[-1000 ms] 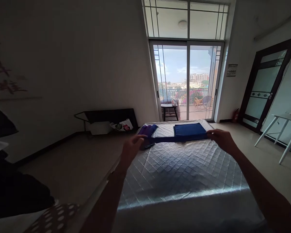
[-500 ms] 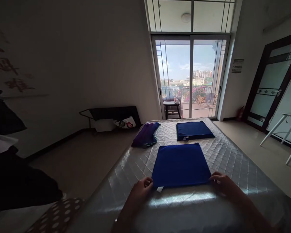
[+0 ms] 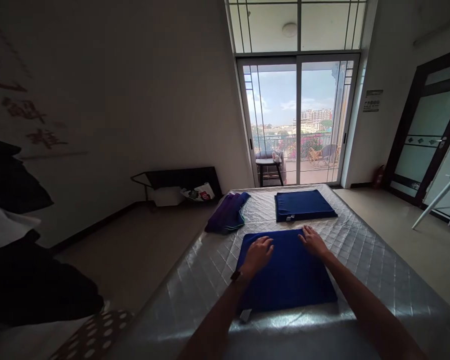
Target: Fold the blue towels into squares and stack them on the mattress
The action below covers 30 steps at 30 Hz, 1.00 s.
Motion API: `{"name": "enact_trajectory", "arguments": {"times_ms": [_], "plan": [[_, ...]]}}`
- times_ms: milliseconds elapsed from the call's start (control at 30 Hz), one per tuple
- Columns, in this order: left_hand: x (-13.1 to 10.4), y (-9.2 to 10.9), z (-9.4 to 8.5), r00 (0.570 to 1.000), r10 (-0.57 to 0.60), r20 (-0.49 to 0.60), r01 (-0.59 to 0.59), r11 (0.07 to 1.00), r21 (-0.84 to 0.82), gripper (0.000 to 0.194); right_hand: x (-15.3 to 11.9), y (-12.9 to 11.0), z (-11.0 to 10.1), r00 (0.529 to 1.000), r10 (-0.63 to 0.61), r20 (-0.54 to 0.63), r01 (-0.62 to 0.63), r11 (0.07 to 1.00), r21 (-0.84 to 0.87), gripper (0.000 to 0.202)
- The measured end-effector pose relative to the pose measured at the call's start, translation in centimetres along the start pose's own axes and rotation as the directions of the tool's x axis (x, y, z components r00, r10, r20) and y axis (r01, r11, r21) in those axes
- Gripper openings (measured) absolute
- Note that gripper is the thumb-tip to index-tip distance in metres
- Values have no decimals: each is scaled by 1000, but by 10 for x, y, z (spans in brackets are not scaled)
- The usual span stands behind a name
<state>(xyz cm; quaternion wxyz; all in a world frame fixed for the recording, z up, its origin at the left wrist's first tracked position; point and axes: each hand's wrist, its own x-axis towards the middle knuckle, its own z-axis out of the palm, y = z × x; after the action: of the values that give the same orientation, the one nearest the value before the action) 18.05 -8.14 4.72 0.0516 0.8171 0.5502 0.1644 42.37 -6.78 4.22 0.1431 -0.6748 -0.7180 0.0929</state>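
A dark blue folded cloth (image 3: 290,280) lies flat on the silvery quilted mattress (image 3: 195,295), a white tag sticking out at its near left corner. My left hand (image 3: 258,253), a dark band on its wrist, rests on the upper left part of the cloth with fingers spread. At the far right corner, my right hand (image 3: 313,241) lies palm down with its fingers stretched out over the edge. Beyond them is a stack of folded blue cloths (image 3: 305,204) with small white tags. A purple and blue cloth (image 3: 228,212) lies loosely bunched to the left.
A sliding glass door (image 3: 298,120) stands past the mattress's far end. Along the left wall is a low black rack (image 3: 180,180) with bags. Dark clothes (image 3: 33,280) hang at the near left. A white-legged table (image 3: 437,200) stands at the right.
Both hands have left the near corners of the blue cloth and moved forward to its far part. Their fingers have opened out from a pinch. The cloth sits slightly nearer in view.
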Motion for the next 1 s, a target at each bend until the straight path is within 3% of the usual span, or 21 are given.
{"name": "enact_trajectory", "arguments": {"times_ms": [67,167,300,367,467,600,700,800,900,1000], "plan": [[21,-1,20,998,-60,22,58,994,91,47,8,2,16,998,44,38,-42,998,-47,62],[31,-29,39,980,-192,55,180,970,163,56,9,10,33,997,59,50,-55,995,-77,64],[25,-79,45,951,-303,67,288,941,175,70,9,13,38,996,75,51,-71,994,-81,67],[23,-93,46,944,-324,70,309,936,170,73,9,12,37,994,84,65,-79,994,-74,67],[24,-96,47,946,-319,57,305,935,180,73,9,10,35,992,99,84,-93,993,-68,67],[19,-81,38,950,-312,-3,304,925,228,67,4,4,29,993,108,51,-105,992,-64,65],[-4,-70,23,981,-187,-48,193,959,207,55,-2,-7,13,996,87,-25,-90,989,-118,58],[-49,-66,14,1000,2,-22,0,995,104,36,-21,-16,-8,996,-32,-84,16,984,-176,47],[-103,-66,10,995,91,29,-89,994,-57,19,-62,-8,-20,983,-186,-1,185,980,-74,31],[-144,-65,5,994,97,48,-85,972,-218,15,-113,21,-17,916,-379,135,357,920,162,20]]}}
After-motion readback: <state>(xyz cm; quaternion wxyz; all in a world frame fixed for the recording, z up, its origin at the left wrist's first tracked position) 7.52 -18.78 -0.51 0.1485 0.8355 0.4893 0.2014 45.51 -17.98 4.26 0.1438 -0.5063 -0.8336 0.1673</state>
